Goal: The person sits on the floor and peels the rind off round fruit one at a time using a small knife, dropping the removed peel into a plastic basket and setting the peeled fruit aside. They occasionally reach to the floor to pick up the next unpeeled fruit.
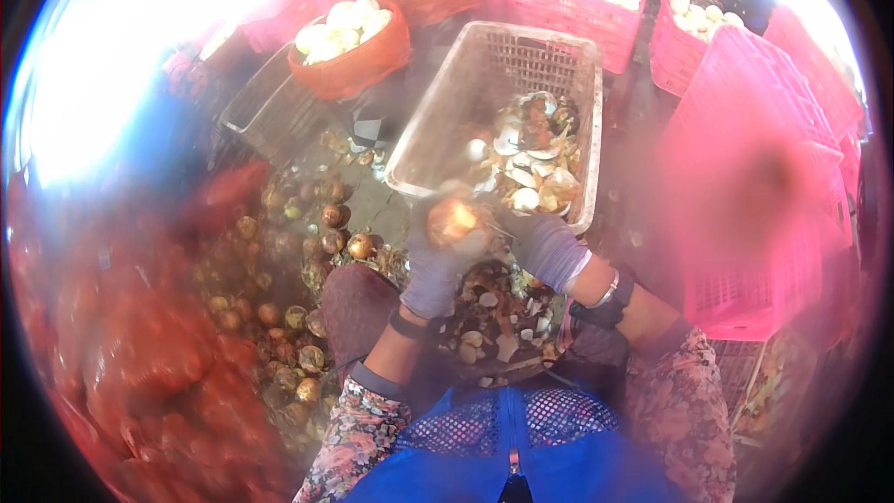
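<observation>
My left hand (434, 265), in a greyish glove, is closed around a brown-skinned onion (454, 220) in front of me. Close on its right, my gloved right hand (548, 250) has its fingers curled toward the onion; what they hold is blurred. Both hands are over the near end of a whitish plastic crate (596, 121). Inside that crate lie onion skins (535, 163) and a few pale peeled pieces. Below my hands, between my knees, is a heap of skins and scraps (498, 321).
Loose unpeeled onions (279, 326) cover the ground at left, beside red mesh sacks (149, 354). An orange basket (358, 65) of peeled onions stands at the far left. Pink crates (573, 23) line the back, and stacked pink crates (745, 251) rise on the right.
</observation>
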`<state>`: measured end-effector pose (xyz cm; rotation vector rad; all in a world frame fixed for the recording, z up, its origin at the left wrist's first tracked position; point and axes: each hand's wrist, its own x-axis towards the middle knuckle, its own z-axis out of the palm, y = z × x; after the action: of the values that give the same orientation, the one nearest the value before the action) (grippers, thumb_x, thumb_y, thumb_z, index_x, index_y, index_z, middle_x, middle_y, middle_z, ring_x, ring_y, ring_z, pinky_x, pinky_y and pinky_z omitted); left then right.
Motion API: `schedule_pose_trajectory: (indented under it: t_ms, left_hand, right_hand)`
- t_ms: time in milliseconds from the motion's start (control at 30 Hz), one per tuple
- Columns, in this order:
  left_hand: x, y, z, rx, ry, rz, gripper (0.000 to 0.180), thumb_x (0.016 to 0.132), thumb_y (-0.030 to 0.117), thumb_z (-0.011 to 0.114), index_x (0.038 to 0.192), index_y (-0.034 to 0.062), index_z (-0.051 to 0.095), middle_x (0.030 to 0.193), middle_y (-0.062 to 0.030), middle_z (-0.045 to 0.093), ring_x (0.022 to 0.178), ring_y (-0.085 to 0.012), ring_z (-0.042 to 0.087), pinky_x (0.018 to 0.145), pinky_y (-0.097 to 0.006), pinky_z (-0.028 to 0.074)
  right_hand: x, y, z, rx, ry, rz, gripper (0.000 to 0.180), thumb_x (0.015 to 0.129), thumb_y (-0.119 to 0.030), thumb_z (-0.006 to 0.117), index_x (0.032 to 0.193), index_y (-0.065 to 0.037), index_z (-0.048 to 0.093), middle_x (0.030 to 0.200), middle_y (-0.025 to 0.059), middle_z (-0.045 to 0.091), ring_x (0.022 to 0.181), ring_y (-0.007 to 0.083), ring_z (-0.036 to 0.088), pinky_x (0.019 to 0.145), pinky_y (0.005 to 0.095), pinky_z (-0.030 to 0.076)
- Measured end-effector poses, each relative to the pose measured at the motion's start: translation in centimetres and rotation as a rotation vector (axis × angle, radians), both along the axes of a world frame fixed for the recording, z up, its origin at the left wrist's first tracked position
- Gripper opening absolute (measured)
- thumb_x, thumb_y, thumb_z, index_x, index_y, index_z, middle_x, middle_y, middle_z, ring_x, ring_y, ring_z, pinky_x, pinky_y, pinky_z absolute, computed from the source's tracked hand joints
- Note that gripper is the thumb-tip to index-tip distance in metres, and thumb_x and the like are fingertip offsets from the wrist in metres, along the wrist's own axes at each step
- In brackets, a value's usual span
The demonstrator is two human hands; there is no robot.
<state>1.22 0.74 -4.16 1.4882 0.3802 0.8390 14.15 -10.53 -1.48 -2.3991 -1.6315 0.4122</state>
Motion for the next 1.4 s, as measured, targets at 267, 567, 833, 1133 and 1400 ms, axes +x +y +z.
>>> schedule_pose_trajectory:
  t_ms: [267,567,833,1133,1400]
  left_hand:
    - [0.1,-0.3,0.0,-0.44,-0.128,-0.269,0.027,0.084,0.013,0.061,0.107,-0.0007,0.056,0.092,-0.0097,0.061,0.072,-0.0147,0.063,0.057,-0.026,0.054]
    - [0.5,-1.5,2.8,-0.988,-0.24,-0.381,0.035,0.091,0.027,0.045,0.103,-0.0051,0.053,0.089,-0.0149,0.061,0.068,-0.0234,0.063,0.056,-0.031,0.054]
    - [0.2,-0.7,3.0,-0.855,-0.311,-0.513,0.05,0.089,0.028,0.047,0.117,-0.014,0.047,0.089,-0.0202,0.061,0.063,-0.0238,0.062,0.05,-0.032,0.053]
    - [-0.8,0.5,1.2,-0.669,-0.17,-0.564,0.075,0.073,0.043,0.067,0.124,-0.0071,0.045,0.097,-0.0173,0.062,0.074,-0.0215,0.064,0.058,-0.028,0.054]
    - [1.1,-0.4,2.5,-0.786,-0.09,-0.465,0.039,0.089,0.029,0.053,0.114,-0.0017,0.054,0.092,-0.0087,0.063,0.083,-0.0163,0.062,0.071,-0.026,0.051]
  right_hand:
    - [0.2,-0.3,-0.2,0.053,-0.113,0.009,0.074,0.081,-0.006,0.055,0.146,-0.027,0.026,0.079,0.0151,0.066,0.065,0.0319,0.065,0.056,0.0441,0.05]
    - [1.5,-0.9,-2.0,0.322,-0.181,0.037,0.08,0.083,-0.006,0.054,0.149,-0.031,0.016,0.086,0.0152,0.068,0.065,0.0276,0.067,0.054,0.0405,0.05]
    - [1.8,-2.0,-0.1,0.142,1.068,0.004,0.058,0.09,-0.016,0.053,0.145,-0.023,0.034,0.061,0.0008,0.058,0.051,0.0083,0.055,0.043,0.0219,0.044]
    - [0.4,-2.4,1.1,0.648,0.492,0.1,0.046,0.084,-0.022,0.065,0.128,-0.009,0.056,0.073,0.0014,0.063,0.064,0.0066,0.056,0.058,0.0257,0.046]
    - [1.0,-2.9,3.0,0.62,1.43,-0.297,0.023,0.09,-0.027,0.061,0.086,-0.004,0.061,0.055,0.002,0.056,0.041,0.0072,0.047,0.038,0.0197,0.037]
